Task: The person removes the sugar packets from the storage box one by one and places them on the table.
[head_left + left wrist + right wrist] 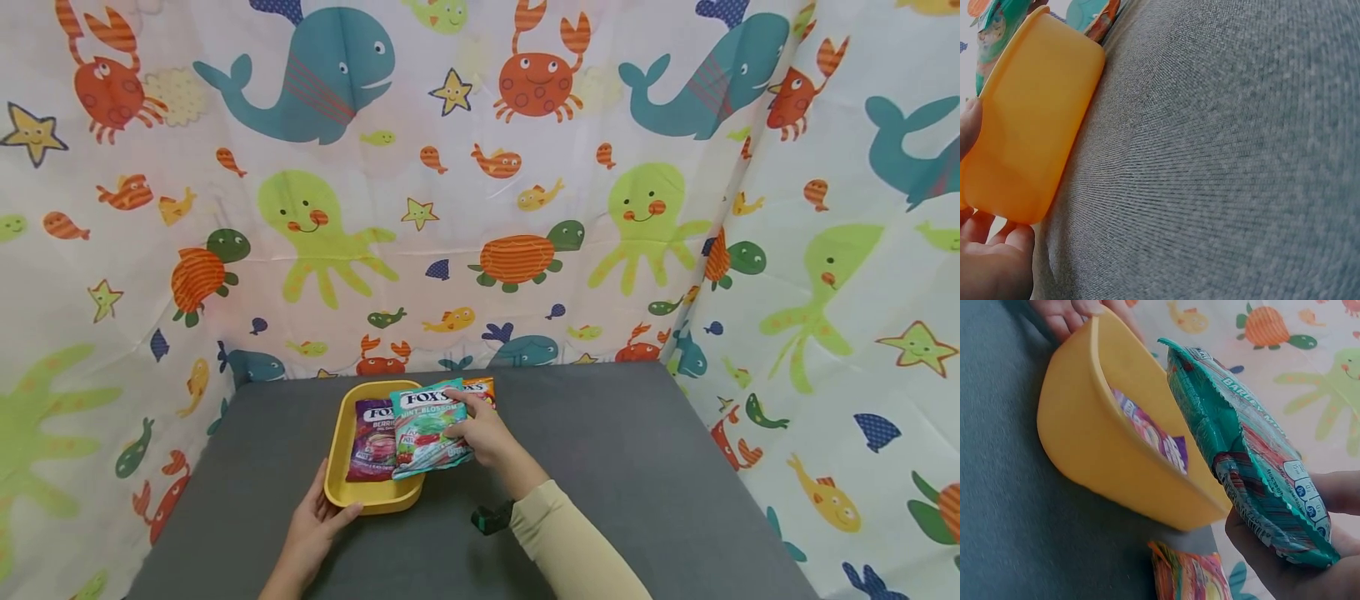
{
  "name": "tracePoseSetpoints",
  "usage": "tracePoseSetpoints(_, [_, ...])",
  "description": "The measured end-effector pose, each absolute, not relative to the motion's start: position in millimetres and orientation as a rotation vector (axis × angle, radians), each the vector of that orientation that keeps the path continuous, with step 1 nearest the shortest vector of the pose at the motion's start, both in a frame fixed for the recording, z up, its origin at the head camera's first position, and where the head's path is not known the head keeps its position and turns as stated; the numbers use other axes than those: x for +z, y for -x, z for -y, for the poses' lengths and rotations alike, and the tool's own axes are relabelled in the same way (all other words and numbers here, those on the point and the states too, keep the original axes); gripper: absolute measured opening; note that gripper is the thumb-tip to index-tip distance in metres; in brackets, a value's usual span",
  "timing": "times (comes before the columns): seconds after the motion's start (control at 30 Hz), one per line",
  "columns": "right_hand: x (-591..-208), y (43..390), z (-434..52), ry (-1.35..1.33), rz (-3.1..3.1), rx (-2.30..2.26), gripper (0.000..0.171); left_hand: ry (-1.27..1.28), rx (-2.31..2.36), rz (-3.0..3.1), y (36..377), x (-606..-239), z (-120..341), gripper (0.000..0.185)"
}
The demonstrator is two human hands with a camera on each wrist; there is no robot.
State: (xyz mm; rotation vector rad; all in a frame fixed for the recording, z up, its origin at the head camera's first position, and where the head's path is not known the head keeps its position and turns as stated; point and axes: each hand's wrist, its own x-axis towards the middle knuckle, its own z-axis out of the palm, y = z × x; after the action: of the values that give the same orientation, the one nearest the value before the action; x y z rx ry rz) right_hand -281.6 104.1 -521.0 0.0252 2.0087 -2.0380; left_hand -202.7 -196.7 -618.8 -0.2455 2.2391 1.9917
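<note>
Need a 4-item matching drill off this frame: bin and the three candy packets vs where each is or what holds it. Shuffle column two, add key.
1. yellow bin
2. purple packet
3. teal packet
4. orange packet

A. inside the bin
B. on the grey table, outside the bin
C. gripped by the left hand
D. held up in the right hand

Pairs: 1-C, 2-A, 3-D, 4-B

A white curtain (450,275) printed with whales (330,75), crabs (536,83) and turtles (517,258) hangs behind and on both sides of the gray surface (637,467).
</note>
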Motion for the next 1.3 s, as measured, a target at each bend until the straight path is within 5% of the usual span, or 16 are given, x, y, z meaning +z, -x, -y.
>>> tracePoseSetpoints(1.3, [-531.3,314.9,-217.9,-0.277,-2.058,-2.149,0.076,0.263,1.97,-2.231,203.8,-619.4,196.9,0.105])
